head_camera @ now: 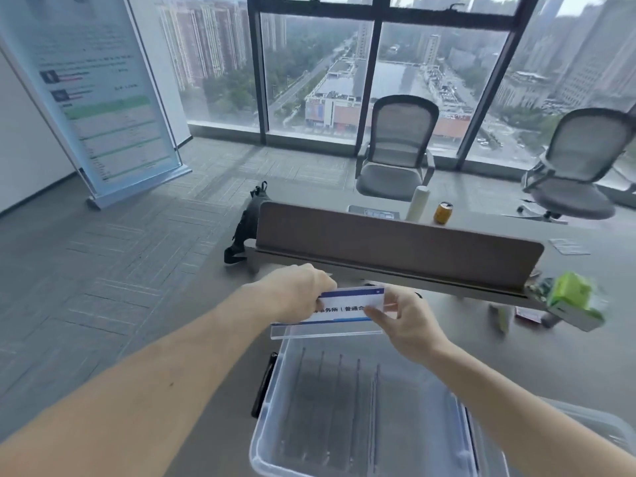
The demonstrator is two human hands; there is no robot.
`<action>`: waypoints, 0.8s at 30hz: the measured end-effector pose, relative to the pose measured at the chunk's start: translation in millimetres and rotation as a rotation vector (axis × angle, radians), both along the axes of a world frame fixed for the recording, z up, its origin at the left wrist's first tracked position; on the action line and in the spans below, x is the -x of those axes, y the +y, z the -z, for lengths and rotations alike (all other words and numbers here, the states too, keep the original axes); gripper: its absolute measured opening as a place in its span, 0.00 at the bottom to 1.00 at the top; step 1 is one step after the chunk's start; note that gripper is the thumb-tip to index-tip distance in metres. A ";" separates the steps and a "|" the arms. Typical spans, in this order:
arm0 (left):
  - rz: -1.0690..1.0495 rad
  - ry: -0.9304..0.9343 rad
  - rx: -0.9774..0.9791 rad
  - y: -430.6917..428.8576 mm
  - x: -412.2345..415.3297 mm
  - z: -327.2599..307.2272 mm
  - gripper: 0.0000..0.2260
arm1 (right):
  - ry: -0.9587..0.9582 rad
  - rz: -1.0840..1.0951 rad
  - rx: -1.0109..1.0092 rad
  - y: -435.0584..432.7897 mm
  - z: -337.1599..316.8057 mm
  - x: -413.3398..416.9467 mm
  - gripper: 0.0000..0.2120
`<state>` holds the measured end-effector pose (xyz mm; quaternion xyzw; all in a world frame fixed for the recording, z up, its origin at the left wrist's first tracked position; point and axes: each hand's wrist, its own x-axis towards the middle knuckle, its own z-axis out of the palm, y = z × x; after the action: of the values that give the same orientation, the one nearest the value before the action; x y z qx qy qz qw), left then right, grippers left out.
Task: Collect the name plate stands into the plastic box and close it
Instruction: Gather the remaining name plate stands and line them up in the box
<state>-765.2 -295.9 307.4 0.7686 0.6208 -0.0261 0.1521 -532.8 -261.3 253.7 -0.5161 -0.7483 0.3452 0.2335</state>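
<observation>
**Above the open plastic box (265, 438), a name plate stand (344, 306) is held by two hands**

The stand is held up in the air, just over the far rim of the box. Its left end is gripped by the left hand (296, 290), with the fingers curled round the edge. Its right end is pinched by the right hand (409, 325), with the thumb laid on the front. The stand is made of clear plastic, and a white and blue card is seen inside it. It is tilted a little, with the clear foot lowest.

The box is open at the top. Inside it, other stands (340, 383) are seen, set on edge in a row. A black clip (263, 387) is fixed to the box's left side. Just to the right of the box a clear plastic piece (592, 428) is lying; it cannot be told if this is the lid.

The box is set on a grey desk (516, 356). A brown divider (395, 242) is stood across the desk behind the hands. A blurred green pack (571, 297) is seen near its right end. Behind the divider, a yellow can (443, 212) and a white bottle (418, 203) are placed side by side. Two grey chairs (395, 149) are parked by the big window, and a black bag (247, 222) is left on the floor.
</observation>
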 end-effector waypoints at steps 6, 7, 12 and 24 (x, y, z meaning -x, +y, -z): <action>-0.092 0.085 0.076 -4.7 -80.6 4.7 0.13 | -0.125 -0.062 -0.010 -4.7 42.3 -106.6 0.21; -0.124 0.080 0.109 -3.4 -94.5 10.1 0.10 | -0.163 -0.084 0.009 -5.5 51.2 -124.7 0.23; -0.360 -0.035 0.213 0.9 -167.4 45.5 0.05 | -0.459 -0.420 -0.019 -17.0 83.4 -190.9 0.21; -0.720 -0.193 0.424 -11.9 -234.8 136.4 0.13 | -0.700 -0.896 -0.251 -24.7 135.1 -215.8 0.19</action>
<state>-530.4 -307.8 171.0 0.4536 0.8132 -0.0263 0.3637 -317.0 -286.0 118.6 -0.2010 -0.9615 0.1277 -0.1369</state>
